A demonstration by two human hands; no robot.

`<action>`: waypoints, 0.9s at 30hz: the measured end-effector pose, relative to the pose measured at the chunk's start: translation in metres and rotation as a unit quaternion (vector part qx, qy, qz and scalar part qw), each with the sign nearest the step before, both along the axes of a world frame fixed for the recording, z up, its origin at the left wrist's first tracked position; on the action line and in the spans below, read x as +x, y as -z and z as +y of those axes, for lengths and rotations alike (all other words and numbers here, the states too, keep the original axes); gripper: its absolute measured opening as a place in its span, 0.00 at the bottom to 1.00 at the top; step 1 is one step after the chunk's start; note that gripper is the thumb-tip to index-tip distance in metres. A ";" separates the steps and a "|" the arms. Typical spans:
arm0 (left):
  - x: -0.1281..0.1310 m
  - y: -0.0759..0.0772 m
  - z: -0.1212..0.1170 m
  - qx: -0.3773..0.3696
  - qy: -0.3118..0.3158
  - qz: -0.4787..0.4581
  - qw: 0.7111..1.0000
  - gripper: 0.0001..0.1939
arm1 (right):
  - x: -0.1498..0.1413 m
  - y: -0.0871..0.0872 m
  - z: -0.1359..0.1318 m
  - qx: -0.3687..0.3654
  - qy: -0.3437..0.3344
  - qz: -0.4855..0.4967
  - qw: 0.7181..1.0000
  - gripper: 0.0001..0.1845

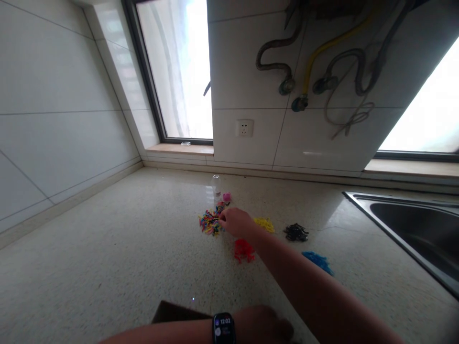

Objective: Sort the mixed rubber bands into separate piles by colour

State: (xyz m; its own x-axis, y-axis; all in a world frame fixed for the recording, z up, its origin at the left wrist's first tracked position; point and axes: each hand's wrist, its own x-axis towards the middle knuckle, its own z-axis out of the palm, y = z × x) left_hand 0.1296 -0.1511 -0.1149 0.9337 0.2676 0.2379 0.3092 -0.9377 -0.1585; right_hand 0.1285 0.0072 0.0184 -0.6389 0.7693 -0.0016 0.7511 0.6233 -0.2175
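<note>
My right hand [236, 221] reaches over the counter, fingers pinched together at the right edge of a mixed pile of small, thin, coloured bands [210, 222]. What lies between the fingertips is too small to make out. Close to this hand are a red heap [244, 251] below and a yellow heap [264, 224], partly behind the wrist. A black heap [296, 232] and a blue heap [318, 262] of similar pieces lie to the right. My left hand [263, 324], a watch on its wrist, rests low at the counter's near edge; its fingers are dark and partly out of frame.
A clear plastic bottle or cup [215, 185] stands behind the mixed pile, beside a pink object [226, 197]. A steel sink [358, 199] is set into the speckled counter [107, 248] at right. Hoses [276, 44] and a socket [244, 128] are on the tiled wall.
</note>
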 end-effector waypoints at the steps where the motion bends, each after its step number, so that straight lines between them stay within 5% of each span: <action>1: -0.001 -0.003 -0.001 -0.010 0.006 -0.006 1.000 0.07 | -0.001 -0.001 0.000 -0.001 -0.003 -0.006 1.000 0.14; 10: -0.010 -0.048 -0.010 -0.007 0.037 -0.015 0.999 0.06 | 0.010 -0.007 -0.006 0.009 0.015 -0.025 1.000 0.16; 15: -0.012 -0.050 -0.009 -0.001 0.046 -0.026 0.999 0.05 | 0.042 -0.021 -0.012 0.020 0.018 0.052 0.998 0.15; 20: -0.010 -0.039 -0.007 0.000 0.036 -0.040 0.999 0.06 | 0.127 -0.030 -0.006 -0.005 0.008 0.233 0.972 0.16; 23: -0.009 -0.036 -0.007 -0.021 0.042 -0.040 0.998 0.04 | 0.197 -0.021 0.007 0.009 0.067 0.303 0.950 0.15; 27: -0.007 -0.035 0.000 -0.142 0.040 -0.066 0.987 0.12 | 0.263 0.002 0.030 0.035 0.181 0.439 0.879 0.17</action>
State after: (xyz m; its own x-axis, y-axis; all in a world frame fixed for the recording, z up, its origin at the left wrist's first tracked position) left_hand 0.1223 -0.1514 -0.0802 0.9204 0.2674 0.2853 0.2324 -0.9609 0.1508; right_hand 0.3915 0.0369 0.0167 -0.0832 0.9012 0.4253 0.4651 0.4125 -0.7832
